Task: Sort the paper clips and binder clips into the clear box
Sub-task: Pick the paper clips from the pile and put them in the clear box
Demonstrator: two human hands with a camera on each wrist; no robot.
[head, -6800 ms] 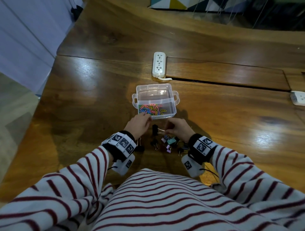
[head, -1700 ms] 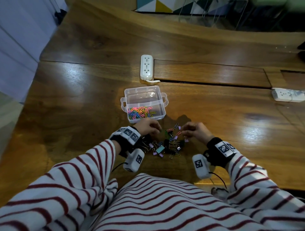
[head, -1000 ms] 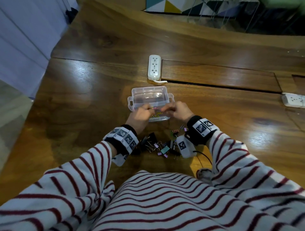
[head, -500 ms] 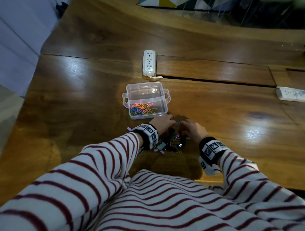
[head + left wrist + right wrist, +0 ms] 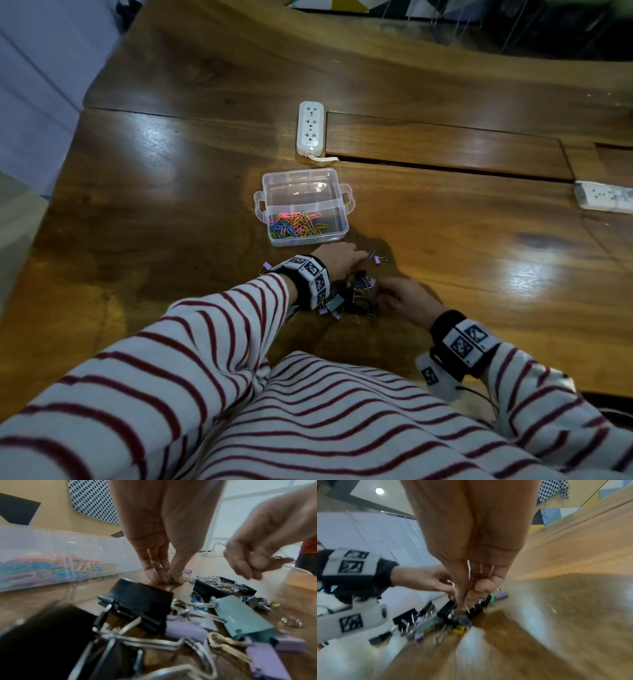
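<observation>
A person's left hand (image 5: 337, 259) reaches down to the wooden tabletop (image 5: 171, 192) just in front of the clear box (image 5: 270, 192), its straight fingers bunched against the thumb and pinching a small green paper clip (image 5: 171, 580) on the wood, as the left wrist view shows. From the head camera that clip is hidden under the fingers. The right hand (image 5: 404, 296) hovers over the right edge of a heap of binder clips (image 5: 356, 296), fingers curled; motion blur in both wrist views smears its fingertips, and whether its grip is clamped on anything cannot be told. Much of the heap lies hidden beneath both wrists from above. Up close, a black binder clip (image 5: 137, 601), a teal binder clip (image 5: 240, 618) and several lilac ones lie tangled with silver and gold wire handles, and a blue paper clip (image 5: 199, 601) sits among them. A further lilac binder clip (image 5: 378, 259) lies apart, just beyond the left fingertips. The box stands open, with coloured paper clips (image 5: 294, 224) piled in its near compartment; the far compartment's contents are hard to make out through the glare. 2 white power strips lie beyond: one (image 5: 310, 128) behind the box, the other (image 5: 604, 197) cut off at the right edge.
</observation>
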